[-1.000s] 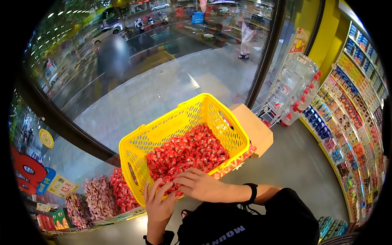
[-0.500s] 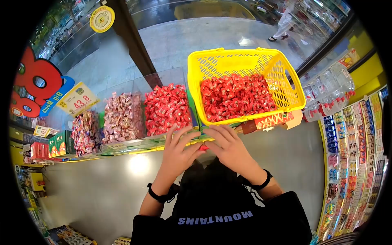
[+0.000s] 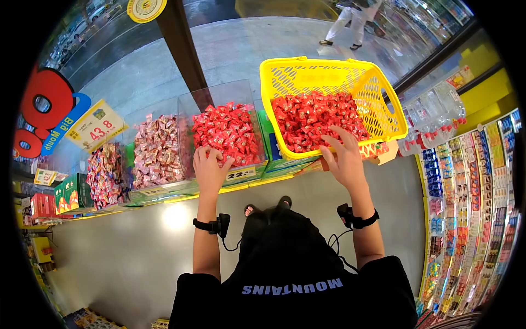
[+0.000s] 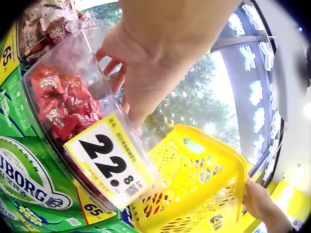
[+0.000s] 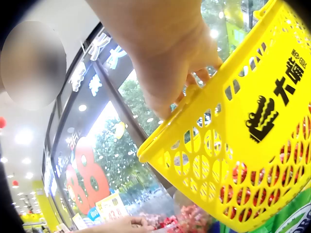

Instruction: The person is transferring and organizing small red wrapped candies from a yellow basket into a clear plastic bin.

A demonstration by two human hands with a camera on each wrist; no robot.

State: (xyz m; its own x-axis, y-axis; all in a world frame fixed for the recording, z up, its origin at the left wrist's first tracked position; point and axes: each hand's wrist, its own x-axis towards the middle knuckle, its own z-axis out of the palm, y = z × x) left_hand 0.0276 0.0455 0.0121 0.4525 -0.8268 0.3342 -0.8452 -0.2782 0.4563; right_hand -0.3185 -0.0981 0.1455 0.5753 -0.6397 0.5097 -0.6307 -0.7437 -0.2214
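In the head view, my left hand [image 3: 211,171] is at the front left corner of a clear bin [image 3: 219,90] filled with red wrapped candies [image 3: 227,129]. Its fingers reach over the front rim, as the left wrist view also shows, and no candy is visible in them. My right hand [image 3: 346,162] lies across the near rim of a yellow shopping basket [image 3: 378,120], fingers spread and pointing in. Red wrapped candies [image 3: 312,118] fill the basket's bottom. In the right wrist view, the fingertips are partly hidden behind the basket wall [image 5: 243,111].
Left of the red candies stand bins of pink candies [image 3: 156,151] and mixed candies [image 3: 104,175]. A price card [image 4: 109,160] hangs on the bin's front. Green beer cartons [image 4: 29,179] sit below. Water bottles [image 3: 433,118] and stocked shelves [image 3: 466,219] line the right side; a window is behind.
The view turned left and down from the basket. Half a second ago the hands met around a red candy; now they are apart, left over the bin's rim, right over the basket's.
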